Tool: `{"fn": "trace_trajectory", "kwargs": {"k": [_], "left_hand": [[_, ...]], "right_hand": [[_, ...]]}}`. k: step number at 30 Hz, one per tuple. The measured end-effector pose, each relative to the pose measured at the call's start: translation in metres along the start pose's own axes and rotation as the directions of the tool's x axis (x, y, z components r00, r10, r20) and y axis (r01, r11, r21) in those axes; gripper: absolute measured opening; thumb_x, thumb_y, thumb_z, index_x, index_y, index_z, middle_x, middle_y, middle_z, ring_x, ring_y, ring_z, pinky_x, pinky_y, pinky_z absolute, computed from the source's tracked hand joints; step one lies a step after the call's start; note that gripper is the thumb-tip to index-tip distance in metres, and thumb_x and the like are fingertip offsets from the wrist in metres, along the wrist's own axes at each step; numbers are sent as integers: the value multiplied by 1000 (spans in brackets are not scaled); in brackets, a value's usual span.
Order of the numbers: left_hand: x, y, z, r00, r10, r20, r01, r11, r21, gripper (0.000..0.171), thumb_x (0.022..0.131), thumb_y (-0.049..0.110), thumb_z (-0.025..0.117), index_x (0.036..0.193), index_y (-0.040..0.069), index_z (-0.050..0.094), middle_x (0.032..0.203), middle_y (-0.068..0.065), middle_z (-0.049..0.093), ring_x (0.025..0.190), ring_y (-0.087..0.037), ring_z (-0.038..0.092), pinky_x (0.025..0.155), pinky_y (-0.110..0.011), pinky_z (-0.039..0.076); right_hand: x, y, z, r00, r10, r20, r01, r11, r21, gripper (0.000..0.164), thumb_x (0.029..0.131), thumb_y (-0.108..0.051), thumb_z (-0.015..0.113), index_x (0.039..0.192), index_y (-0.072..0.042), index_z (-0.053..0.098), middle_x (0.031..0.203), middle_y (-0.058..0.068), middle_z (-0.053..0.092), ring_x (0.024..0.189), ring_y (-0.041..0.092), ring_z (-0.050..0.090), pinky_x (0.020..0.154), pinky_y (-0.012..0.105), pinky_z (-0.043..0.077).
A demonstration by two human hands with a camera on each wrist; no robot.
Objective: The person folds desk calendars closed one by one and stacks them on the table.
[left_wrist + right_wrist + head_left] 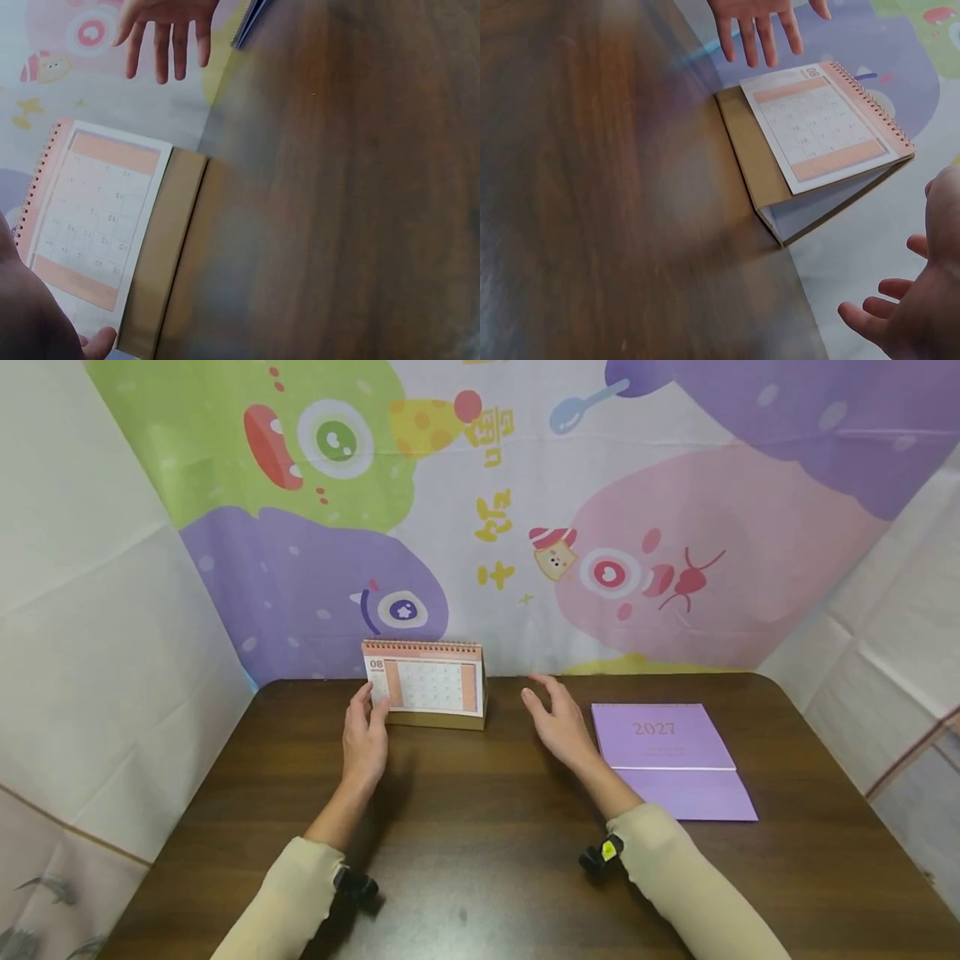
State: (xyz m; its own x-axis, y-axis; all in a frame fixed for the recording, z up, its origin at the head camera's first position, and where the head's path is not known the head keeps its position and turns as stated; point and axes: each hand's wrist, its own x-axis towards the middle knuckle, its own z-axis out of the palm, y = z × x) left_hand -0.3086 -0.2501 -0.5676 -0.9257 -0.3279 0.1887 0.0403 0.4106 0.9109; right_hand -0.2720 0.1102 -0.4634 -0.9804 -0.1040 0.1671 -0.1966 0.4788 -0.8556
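A desk calendar [431,685] with a gold spiral top and a kraft-coloured base stands upright at the table's back edge, its page marked 08. Beside its left edge is my left hand [365,739], fingers extended; whether they touch the calendar I cannot tell. My right hand [557,722] hovers to the right of the calendar, apart from it, with fingers spread and nothing held. In the right wrist view, the calendar [817,127] shows its open triangular side. A purple 2027 calendar [663,739] lies to the right of my right hand.
The brown wooden table [480,843] has rounded back corners. Behind it hangs a cloth [510,627] printed with cartoon monsters, close to the standing calendar. White cloth [90,568] hangs along the left side. Both wrists carry small black cameras.
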Motion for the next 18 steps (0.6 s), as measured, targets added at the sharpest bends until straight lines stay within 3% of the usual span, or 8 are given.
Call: {"fn": "trace_trajectory", "kwargs": {"k": [8, 11, 18], "left_hand": [[10, 6, -4, 998, -54, 11, 54, 998, -14, 71, 111, 72, 51, 174, 43, 37, 182, 2, 43, 171, -22, 39, 141, -53, 33], [14, 6, -4, 997, -79, 3, 79, 996, -33, 72, 110, 73, 49, 174, 44, 36, 184, 2, 39, 172, -24, 36, 141, -54, 32], [13, 20, -6, 994, -111, -5, 111, 993, -37, 75, 112, 68, 49, 177, 35, 34, 186, 0, 35, 172, -28, 37, 142, -53, 30]], "right_hand": [[10, -10, 16, 1000, -15, 11, 14, 998, 67, 55, 119, -38, 55, 168, -12, 51, 171, 23, 53, 164, 43, 46, 137, 65, 35], [15, -12, 23, 1000, -27, 17, 25, 997, 75, 56, 119, -38, 55, 168, -13, 51, 171, 21, 54, 164, 42, 47, 137, 64, 36], [25, -22, 31, 1000, -21, 11, 19, 994, 105, 56, 119, -38, 55, 169, -13, 50, 173, 22, 53, 164, 40, 49, 137, 62, 37]]}}
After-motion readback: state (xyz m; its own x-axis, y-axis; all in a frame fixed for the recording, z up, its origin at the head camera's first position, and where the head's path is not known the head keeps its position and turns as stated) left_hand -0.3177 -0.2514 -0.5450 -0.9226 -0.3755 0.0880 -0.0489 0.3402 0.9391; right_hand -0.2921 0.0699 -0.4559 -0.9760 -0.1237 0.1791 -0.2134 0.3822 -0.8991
